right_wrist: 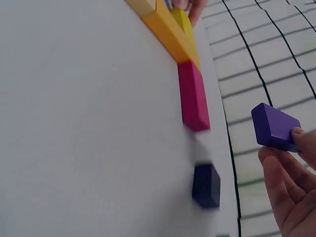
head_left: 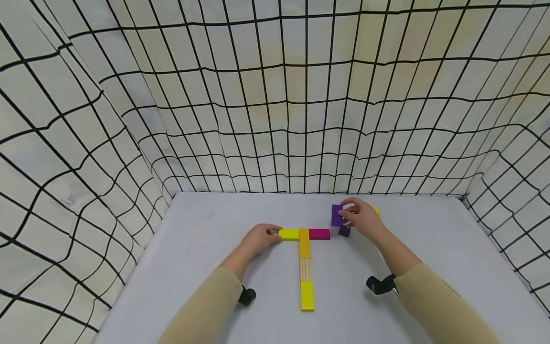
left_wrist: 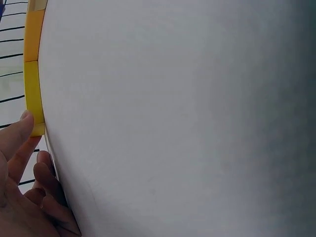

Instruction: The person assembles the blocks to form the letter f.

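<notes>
My right hand (head_left: pixel 360 219) pinches a purple block (head_left: pixel 337 215) between thumb and fingers, held up off the table in the right wrist view. Under it, a small dark block (right_wrist: pixel 206 185) lies on the table, apart from the magenta block (head_left: pixel 319 234). My left hand (head_left: pixel 259 239) has thumb and forefinger at the outer end of a yellow block (head_left: pixel 289 234), pinching it. That block touches the top of an orange block (head_left: pixel 304 243), with the magenta one on the other side. A pale wooden piece (head_left: pixel 305 270) and another yellow block (head_left: pixel 307 296) continue the line downward, forming a T.
A yellow piece (head_left: pixel 376 209) shows partly behind my right hand. The white table (head_left: pixel 193 267) is bounded by pale walls with black netting (head_left: pixel 266 95) at the back and sides. Black wrist devices (head_left: pixel 381 285) sit by both sleeves.
</notes>
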Action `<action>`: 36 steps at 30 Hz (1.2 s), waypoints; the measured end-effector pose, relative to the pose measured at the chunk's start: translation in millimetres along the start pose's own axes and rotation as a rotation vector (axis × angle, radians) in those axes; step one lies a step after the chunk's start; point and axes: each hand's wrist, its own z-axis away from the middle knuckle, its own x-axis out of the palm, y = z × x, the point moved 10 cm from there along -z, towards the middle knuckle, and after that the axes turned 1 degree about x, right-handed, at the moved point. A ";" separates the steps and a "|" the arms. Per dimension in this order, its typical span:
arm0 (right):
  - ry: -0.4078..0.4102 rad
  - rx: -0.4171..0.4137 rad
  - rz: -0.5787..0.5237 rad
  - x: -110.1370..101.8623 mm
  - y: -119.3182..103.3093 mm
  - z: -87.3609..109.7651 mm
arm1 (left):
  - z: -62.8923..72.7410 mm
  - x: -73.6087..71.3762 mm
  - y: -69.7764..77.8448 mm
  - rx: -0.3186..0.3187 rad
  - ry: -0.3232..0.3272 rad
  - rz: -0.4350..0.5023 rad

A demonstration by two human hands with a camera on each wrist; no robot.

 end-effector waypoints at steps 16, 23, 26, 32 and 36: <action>-0.032 0.101 0.141 75.0 -10.6 -50.0 | -3.5 5.2 -3.3 0.001 0.002 0.013; -0.043 0.102 0.221 89.1 -9.1 -55.6 | -3.7 6.5 -3.2 -0.008 0.001 0.010; -0.043 0.095 0.239 92.0 -12.3 -54.9 | -3.5 5.5 -2.5 -0.004 0.006 0.007; -0.038 0.105 0.272 92.8 -14.7 -54.2 | -3.0 3.8 -2.1 -0.005 0.012 -0.002; -0.035 0.120 0.281 93.1 -12.5 -55.4 | -3.5 2.8 -3.3 -0.008 0.016 -0.009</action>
